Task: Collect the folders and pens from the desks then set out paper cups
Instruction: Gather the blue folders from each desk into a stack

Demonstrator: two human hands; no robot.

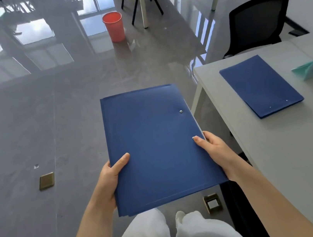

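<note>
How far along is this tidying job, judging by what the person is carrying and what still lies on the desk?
Partly done, it seems: the left hand and right hand grip a stack of blue folders, apparently several already collected. Left to do: another blue folder lies on the white desk to the right. No pens or paper cups show in this view, so the cup step looks not yet started.

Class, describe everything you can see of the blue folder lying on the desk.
The blue folder on the desk is flat, rectangular, plastic-looking and closed, with two small pale studs near its nearer short edge. It lies at a slant on the grey desk, near the desk's left edge. Neither hand touches it; nothing rests on it.
</note>
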